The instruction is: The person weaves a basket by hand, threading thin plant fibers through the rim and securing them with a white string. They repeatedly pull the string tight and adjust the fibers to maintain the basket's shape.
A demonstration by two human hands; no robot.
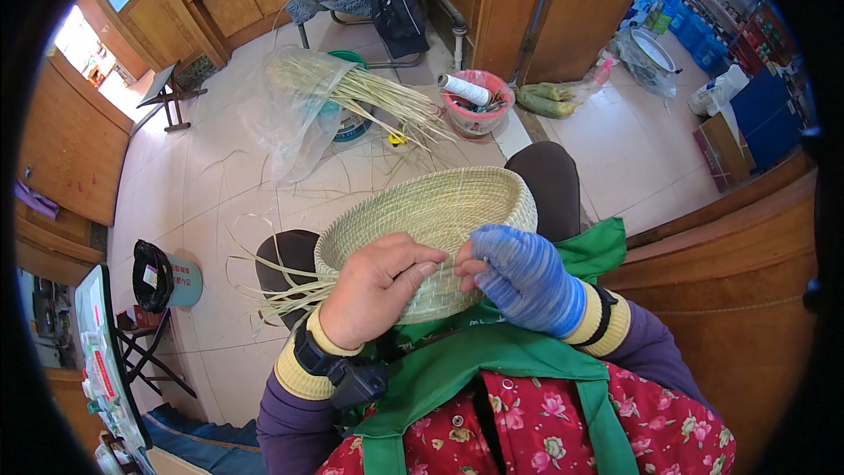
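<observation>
An oval coiled straw basket [422, 201] with pale stitching rests tilted across my lap. My left hand [382, 284], bare, lies over its near rim, thumb and forefinger pinched together there. Loose straw ends [297, 293] stick out from the coil to the left of that hand. My right hand [527, 280] wears a blue knitted glove that leaves the fingertips bare. Its fingers curl beside the near rim, a short gap from the left fingertips; what they hold is hidden. A thin white thread [461, 201] crosses the basket's inside and reaches down towards both hands.
Beyond my knees, a straw bundle [389, 95] in a plastic bag leans on a green bucket [353, 128]. A pink basket [481, 120] holds a white thread spool [465, 89]. A yellow tape measure [397, 138] lies nearby. Left stands a lined bin [184, 280]; behind, a chair [330, 0].
</observation>
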